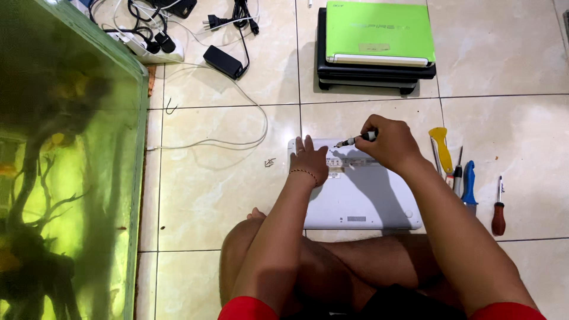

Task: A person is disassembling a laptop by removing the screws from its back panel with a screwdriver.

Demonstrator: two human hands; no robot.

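A white laptop (361,195) is laid closed and bottom side up on the tiled floor (207,189), just in front of the crossed legs of the seated person. Its far left corner is pressed down by the left hand (309,160), which lies flat with the fingers spread and grasps nothing; a thin bracelet is worn on that wrist. A small screwdriver (354,140) is gripped in the clenched right hand (388,142), its tip pointed left and held over the far edge of the laptop's underside, close to the left hand's fingertips.

Just to the right of the laptop a row of tools is laid on the floor: a yellow-handled tool (441,148), a blue-handled tool (469,184) beside it, and, somewhat apart, a red-handled screwdriver (499,213). A small dark object (269,162) is seen on the tile left of the laptop; what it is cannot be told.

Farther away, a green laptop (379,32) is stacked on a black one (373,74). To their left a black power adapter (224,61) and a white power strip (145,47) with tangled cables are spread. A green-water aquarium (65,166) is set along the left side.
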